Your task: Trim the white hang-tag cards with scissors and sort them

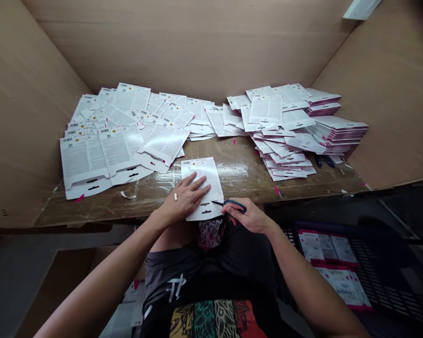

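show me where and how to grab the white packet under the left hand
Probably at its near, slotted end, coming from the wearer's side: the white packet lies flat, and that end appears to jut off the table, leaving room beneath for a thumb. The left hand covers its left part; the snips in the right hand sit at its right.

- Soft light, seemingly from above, leaves glare on the glossy worktop [211, 150] and brightens white packets [121, 145].
- Dim shadow covers the basket [384, 281].
- Wide-angle distortion stretches the cardboard walls [197, 47]; dark blur clouds the upper right.
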The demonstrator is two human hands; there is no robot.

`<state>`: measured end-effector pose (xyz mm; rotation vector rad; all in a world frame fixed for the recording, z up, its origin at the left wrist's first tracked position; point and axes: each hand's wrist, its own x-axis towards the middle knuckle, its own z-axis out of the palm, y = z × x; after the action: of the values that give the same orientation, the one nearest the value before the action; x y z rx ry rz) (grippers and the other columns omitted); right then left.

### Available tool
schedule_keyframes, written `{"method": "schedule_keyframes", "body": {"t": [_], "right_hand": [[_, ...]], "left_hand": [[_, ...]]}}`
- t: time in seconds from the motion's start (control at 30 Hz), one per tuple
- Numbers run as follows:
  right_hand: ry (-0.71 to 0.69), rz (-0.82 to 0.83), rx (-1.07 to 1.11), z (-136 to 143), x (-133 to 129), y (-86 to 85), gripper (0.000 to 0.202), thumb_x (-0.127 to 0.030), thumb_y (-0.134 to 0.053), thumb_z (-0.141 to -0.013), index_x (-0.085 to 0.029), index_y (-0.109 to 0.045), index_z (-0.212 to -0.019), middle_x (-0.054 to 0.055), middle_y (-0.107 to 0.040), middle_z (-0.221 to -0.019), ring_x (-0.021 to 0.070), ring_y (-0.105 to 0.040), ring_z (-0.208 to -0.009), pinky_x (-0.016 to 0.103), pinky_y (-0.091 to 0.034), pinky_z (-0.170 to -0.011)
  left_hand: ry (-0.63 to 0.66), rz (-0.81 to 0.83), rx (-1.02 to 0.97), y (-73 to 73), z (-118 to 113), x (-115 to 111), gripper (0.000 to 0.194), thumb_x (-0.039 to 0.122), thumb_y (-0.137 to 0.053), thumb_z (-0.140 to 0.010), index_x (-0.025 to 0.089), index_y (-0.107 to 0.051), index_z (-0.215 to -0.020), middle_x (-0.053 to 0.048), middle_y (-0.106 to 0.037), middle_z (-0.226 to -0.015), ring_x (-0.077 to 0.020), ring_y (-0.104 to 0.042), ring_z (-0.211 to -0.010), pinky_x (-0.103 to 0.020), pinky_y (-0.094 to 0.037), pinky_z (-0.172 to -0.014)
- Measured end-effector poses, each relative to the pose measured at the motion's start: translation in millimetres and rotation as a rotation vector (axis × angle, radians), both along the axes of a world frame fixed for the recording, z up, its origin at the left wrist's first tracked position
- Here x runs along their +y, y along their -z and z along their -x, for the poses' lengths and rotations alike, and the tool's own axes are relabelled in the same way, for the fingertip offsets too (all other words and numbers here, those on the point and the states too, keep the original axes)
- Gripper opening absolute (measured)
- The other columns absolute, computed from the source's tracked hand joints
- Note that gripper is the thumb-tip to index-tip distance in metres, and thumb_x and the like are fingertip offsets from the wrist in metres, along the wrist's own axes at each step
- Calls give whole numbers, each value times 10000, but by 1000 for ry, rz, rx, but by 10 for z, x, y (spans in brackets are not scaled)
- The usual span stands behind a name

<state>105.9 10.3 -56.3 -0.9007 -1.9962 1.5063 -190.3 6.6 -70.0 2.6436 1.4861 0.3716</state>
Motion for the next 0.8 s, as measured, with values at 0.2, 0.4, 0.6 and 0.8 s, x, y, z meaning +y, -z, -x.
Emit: {"method": "schedule_keyframes", "body": {"t": [0.2, 0.4, 0.6, 0.8], "right_hand": [[13, 3, 56, -19, -27, 28, 425, -553, -582, -1101, -180, -773, -1030, 3, -631, -781, 133, -593, -594, 284, -488, -619], [23, -78, 10, -74, -13, -23, 434, -557, -555, -1113, -186, -769, -1039, 3, -617, -747, 145, -578, -615, 298, -501, -657], [0, -70, -23, -37, 21, 22, 419, -538, -562, -1116, -184, -774, -1041, -6, -599, -764, 135, -578, -627, 286, -492, -675], [-4, -63, -21, 2, 33, 40, 455, -587, -561, -1099, -199, -786, -1025, 7, -633, -757, 152, -583, -619, 300, -501, -659]], "left_hand": [[-14, -17, 9, -43, -17, -22, 441, 330, -490, -1117, 336, -638, -1532, -46, -515, -1689, -386, -370, -1611, -577, -422, -1226], [-17, -18, 36, -39, -22, -27, 439, 336, -485, -1120, 337, -633, -1533, -33, -512, -1691, -399, -384, -1597, -588, -431, -1214], [-12, -5, 24, -60, -31, -21, 442, 333, -475, -1118, 329, -635, -1530, -31, -511, -1692, -400, -372, -1600, -589, -420, -1221], [-14, 21, -12, -35, -34, -13, 443, 323, -493, -1105, 342, -641, -1522, -23, -516, -1690, -416, -359, -1604, -606, -412, -1218]]}}
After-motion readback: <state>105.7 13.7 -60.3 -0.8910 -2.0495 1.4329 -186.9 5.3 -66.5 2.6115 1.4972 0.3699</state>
